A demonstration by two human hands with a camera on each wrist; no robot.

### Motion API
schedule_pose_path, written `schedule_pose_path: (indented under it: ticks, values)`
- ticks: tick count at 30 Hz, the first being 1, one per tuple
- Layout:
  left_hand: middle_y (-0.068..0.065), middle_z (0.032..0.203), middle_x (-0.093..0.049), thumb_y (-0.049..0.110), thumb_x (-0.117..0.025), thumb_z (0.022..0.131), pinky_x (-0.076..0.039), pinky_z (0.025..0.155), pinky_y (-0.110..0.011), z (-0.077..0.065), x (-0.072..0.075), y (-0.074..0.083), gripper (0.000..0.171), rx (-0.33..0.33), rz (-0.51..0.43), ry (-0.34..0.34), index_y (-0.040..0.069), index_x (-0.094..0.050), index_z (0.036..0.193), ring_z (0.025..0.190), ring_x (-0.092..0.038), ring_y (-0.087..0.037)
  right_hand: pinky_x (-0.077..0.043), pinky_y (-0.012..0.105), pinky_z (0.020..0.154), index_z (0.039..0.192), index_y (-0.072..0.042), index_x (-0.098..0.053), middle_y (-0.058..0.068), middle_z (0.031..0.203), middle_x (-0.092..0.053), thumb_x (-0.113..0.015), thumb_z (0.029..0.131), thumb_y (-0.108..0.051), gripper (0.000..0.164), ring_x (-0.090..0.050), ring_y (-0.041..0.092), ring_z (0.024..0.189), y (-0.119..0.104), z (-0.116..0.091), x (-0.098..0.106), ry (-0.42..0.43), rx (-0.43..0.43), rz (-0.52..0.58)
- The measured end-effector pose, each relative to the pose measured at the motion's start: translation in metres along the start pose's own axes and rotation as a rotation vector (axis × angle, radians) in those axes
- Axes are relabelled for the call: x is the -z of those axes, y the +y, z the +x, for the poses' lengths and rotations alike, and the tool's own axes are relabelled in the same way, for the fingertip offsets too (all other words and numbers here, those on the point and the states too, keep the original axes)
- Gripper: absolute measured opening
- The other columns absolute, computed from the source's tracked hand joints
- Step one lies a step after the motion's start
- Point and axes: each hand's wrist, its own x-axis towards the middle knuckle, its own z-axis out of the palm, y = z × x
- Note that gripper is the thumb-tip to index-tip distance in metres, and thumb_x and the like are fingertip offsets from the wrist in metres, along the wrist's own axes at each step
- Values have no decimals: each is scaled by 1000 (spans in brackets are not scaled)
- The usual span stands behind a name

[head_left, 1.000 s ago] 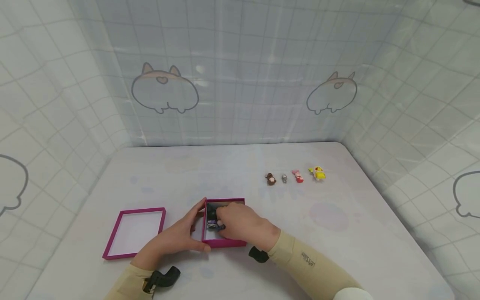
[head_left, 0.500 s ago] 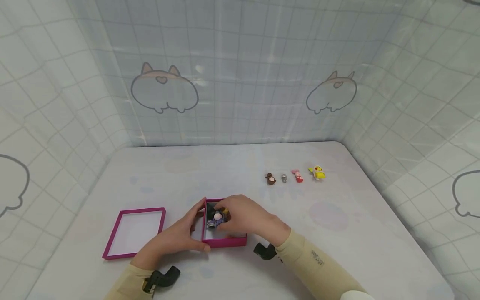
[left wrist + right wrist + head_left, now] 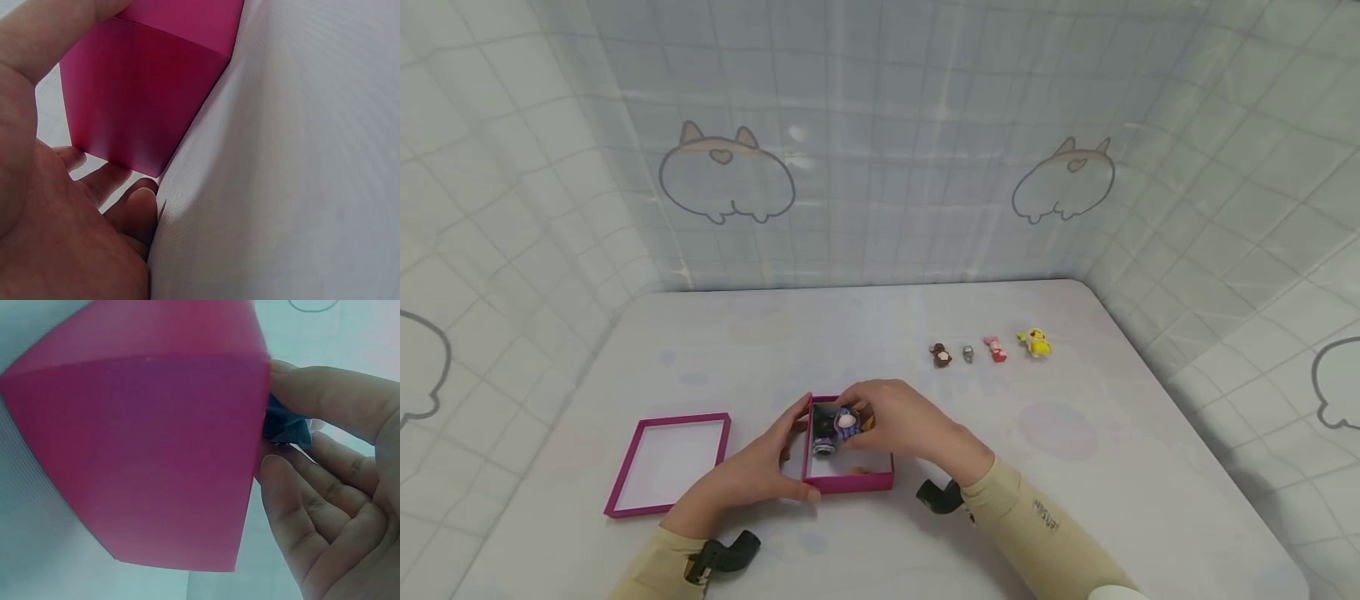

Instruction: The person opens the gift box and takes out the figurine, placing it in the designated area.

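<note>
Apparently the right hand [image 3: 901, 419] has lifted its pinched blue figurine [image 3: 847, 423] loose; the left hand [image 3: 754, 473] grips the magenta box [image 3: 848, 483].

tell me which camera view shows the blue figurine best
The head view: both body and pale patch of the blue figurine show, held in the right hand. The right wrist view shows only a blue part past the magenta box; the left wrist view, none.
</note>
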Motion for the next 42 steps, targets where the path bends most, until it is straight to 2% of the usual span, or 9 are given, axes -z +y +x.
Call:
schedule_pose_path:
  ticks: [3, 10, 16, 23, 30, 36, 42]
  values:
    - [-3, 161, -20, 40, -92, 66, -35, 110, -52, 0, 1, 1, 129, 4, 1, 3, 34, -3, 158, 143, -28, -26, -56, 27, 81, 126, -10, -65, -7, 113, -67, -86, 78, -22, 54, -62, 0, 88, 1, 1, 2, 7, -8, 17]
    - [-3, 161, -18, 41, -91, 66, -35, 109, -53, 1, 2, 1, 127, 15, -4, 2, 36, -3, 158, 144, -27, -28, -55, 24, 80, 127, -13, -64, -8, 115, -65, -86, 79, -21, 53, -59, 2, 89, 2, -1, 8, 25, -26, 19]
    - [-4, 161, -19, 42, -91, 67, -35, 109, -53, 1, 1, -1, 128, 24, 4, 2, 35, -2, 158, 144, -27, -29, -57, 28, 81, 127, -12, -64, -6, 116, -65, -84, 80, -17, 51, -61, 2, 91, 5, -2, 11, 24, -17, 45]
    - [-5, 162, -17, 42, -91, 67, -36, 108, -54, 3, 2, 3, 127, 42, 8, -4, 37, -2, 158, 143, -27, -31, -53, 20, 78, 125, -15, -65, -7, 116, -65, -84, 80, -18, 49, -62, 1, 91, 8, -3, 21, 39, -25, 0]
    - [-6, 162, -17, 43, -91, 66, -37, 107, -54, 3, 3, 1, 127, 50, 20, 1, 37, -2, 158, 143, -28, -32, -55, 25, 78, 125, -17, -65, -8, 116, -63, -82, 82, -19, 46, -61, 5, 94, 14, -7, 31, 60, -45, -16]
    - [-8, 162, -16, 42, -91, 66, -37, 107, -54, 2, 3, 0, 128, 45, 22, 4, 35, -2, 158, 143, -28, -33, -55, 26, 79, 128, -16, -63, -7, 122, -62, -78, 85, -18, 46, -61, 4, 97, 29, -21, 42, 79, -33, -18]
    - [-7, 162, -16, 42, -90, 67, -38, 107, -53, 5, 3, 1, 127, 28, 24, -4, 36, -2, 158, 142, -28, -31, -56, 29, 78, 130, -17, -63, -8, 120, -63, -81, 84, -20, 49, -61, 4, 96, 53, -43, 55, 124, -65, -27]
